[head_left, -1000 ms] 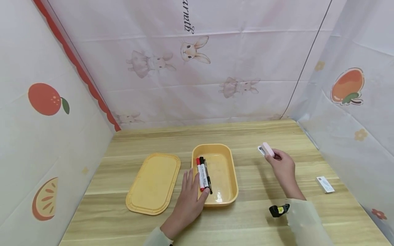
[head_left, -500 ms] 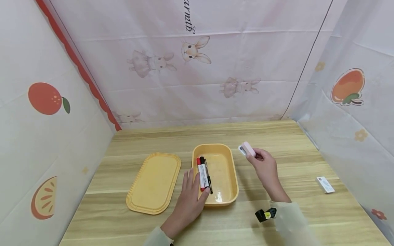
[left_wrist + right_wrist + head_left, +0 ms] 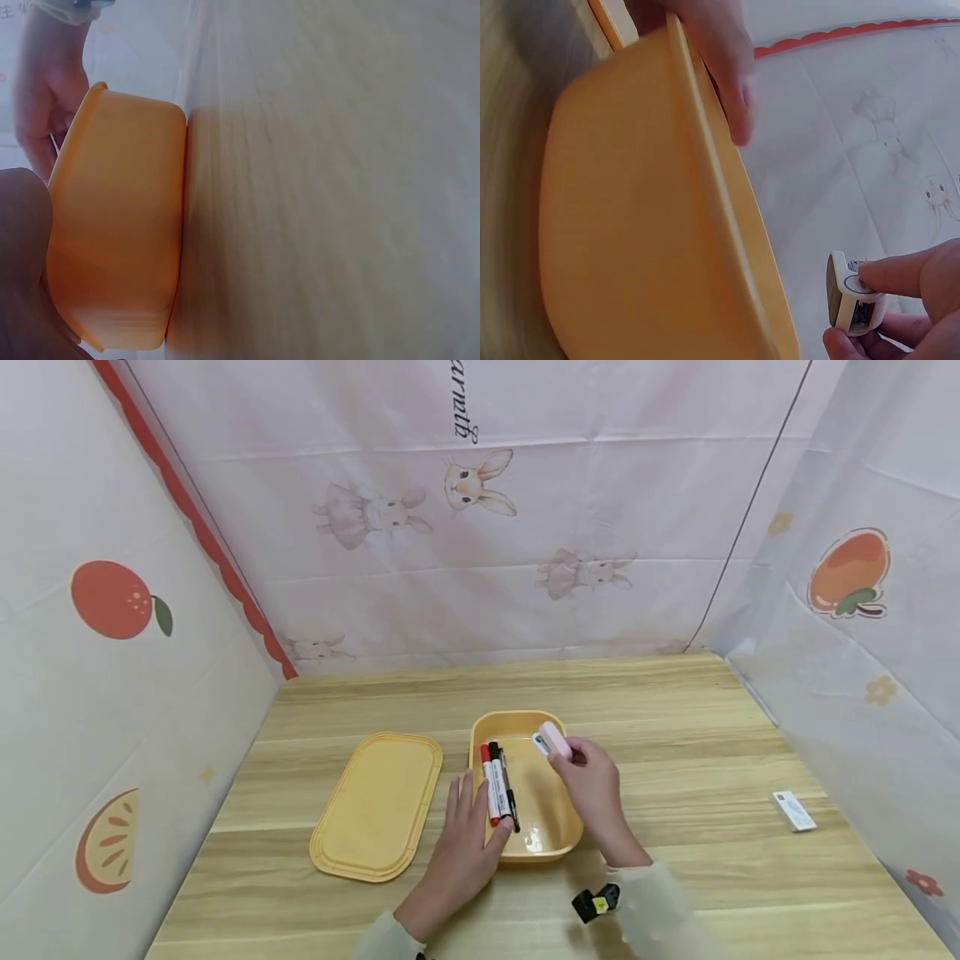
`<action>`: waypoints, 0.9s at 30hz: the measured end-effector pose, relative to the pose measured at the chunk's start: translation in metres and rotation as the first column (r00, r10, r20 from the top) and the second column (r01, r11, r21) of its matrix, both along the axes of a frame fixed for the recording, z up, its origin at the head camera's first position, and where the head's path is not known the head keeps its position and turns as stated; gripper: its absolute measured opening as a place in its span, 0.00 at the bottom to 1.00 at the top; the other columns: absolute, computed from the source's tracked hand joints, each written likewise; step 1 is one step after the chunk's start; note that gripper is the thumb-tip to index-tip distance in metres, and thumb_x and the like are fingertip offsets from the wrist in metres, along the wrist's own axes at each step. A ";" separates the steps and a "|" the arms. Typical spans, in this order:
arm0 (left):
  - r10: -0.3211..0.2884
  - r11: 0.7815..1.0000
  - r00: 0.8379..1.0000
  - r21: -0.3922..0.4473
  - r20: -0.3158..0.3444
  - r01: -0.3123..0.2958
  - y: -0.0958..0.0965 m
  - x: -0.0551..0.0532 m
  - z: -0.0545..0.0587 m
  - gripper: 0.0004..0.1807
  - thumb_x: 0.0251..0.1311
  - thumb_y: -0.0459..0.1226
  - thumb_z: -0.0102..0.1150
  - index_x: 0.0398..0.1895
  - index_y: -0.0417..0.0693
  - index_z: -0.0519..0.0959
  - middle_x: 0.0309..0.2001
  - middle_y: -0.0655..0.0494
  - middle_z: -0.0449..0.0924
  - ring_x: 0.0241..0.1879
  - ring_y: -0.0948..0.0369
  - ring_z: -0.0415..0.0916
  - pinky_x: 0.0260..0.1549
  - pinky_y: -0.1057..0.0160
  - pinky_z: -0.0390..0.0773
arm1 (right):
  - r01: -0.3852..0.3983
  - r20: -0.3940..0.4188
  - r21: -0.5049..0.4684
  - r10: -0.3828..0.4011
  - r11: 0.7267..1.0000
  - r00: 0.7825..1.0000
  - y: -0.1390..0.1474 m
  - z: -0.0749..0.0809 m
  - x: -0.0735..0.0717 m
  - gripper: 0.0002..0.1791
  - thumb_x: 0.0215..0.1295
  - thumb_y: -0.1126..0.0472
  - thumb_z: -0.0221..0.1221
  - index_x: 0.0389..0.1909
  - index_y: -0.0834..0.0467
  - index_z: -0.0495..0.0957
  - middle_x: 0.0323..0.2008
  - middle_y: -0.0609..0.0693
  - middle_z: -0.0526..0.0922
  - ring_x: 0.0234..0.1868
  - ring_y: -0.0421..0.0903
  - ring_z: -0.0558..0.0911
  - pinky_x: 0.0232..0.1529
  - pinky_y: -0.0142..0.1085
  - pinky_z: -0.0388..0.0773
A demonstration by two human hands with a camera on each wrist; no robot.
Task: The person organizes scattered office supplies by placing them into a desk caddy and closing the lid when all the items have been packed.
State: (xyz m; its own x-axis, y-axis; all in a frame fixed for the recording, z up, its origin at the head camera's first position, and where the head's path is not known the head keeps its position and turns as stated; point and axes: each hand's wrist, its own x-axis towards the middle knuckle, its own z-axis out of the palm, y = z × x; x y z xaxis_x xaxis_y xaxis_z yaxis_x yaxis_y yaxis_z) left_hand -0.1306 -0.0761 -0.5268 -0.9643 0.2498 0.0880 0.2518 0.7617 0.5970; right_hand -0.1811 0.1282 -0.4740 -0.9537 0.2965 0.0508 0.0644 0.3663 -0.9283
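Observation:
My right hand [image 3: 596,789] pinches a small pink and white stapler [image 3: 553,741] over the right side of a yellow plastic box [image 3: 536,802]. Close up in the right wrist view, thumb and fingers grip the stapler [image 3: 851,304] above the box rim. Along the box's left side lie a red-capped marker [image 3: 491,789], a black-capped marker [image 3: 498,777] and a black pen [image 3: 509,785]. My left hand [image 3: 461,860] rests at the near left rim, its fingers extended beside the markers. In the left wrist view the box wall [image 3: 116,210] stands on the table.
A yellow lid [image 3: 377,806] lies flat on the wooden table [image 3: 675,693], left of the box. Farther right is a small white printed box [image 3: 793,811]. Printed sheets hang as walls behind and on both sides.
My right hand has carried the stapler leftward from the table on the right to over the yellow box. The left hand has stayed at the rim.

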 end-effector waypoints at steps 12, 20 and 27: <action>0.009 1.000 1.000 0.002 0.006 -0.009 0.001 -0.001 -0.002 0.41 0.75 0.59 0.41 0.82 0.49 0.49 0.83 0.51 0.31 0.81 0.47 0.27 0.73 0.38 0.54 | -0.003 0.047 0.039 0.001 0.999 0.999 -0.042 -0.013 0.001 0.15 0.66 0.59 0.64 0.50 0.62 0.83 0.40 0.56 0.84 0.38 0.49 0.80 0.37 0.36 0.80; 0.014 1.000 1.000 0.002 0.004 -0.014 0.002 0.000 -0.002 0.42 0.74 0.61 0.39 0.82 0.48 0.50 0.83 0.51 0.31 0.81 0.47 0.28 0.74 0.39 0.52 | -0.024 0.069 0.140 0.015 0.990 0.998 -0.054 -0.027 -0.008 0.13 0.66 0.60 0.64 0.47 0.64 0.84 0.36 0.55 0.84 0.32 0.48 0.80 0.33 0.38 0.80; 0.007 1.000 1.000 0.007 -0.005 -0.007 0.001 -0.001 -0.004 0.41 0.75 0.60 0.39 0.82 0.48 0.49 0.83 0.52 0.30 0.81 0.47 0.27 0.74 0.39 0.52 | -0.025 0.157 0.232 -0.012 0.972 0.987 -0.057 -0.039 -0.016 0.12 0.66 0.60 0.62 0.44 0.65 0.83 0.32 0.54 0.84 0.30 0.47 0.80 0.31 0.37 0.80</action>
State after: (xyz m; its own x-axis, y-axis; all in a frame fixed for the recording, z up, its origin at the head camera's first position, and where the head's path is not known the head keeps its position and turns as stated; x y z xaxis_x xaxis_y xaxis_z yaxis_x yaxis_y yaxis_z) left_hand -0.1313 -0.0749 -0.5306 -0.9656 0.2423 0.0945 0.2494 0.7593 0.6010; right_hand -0.1972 0.0714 -0.5134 -0.9570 0.2882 -0.0324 0.1991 0.5717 -0.7959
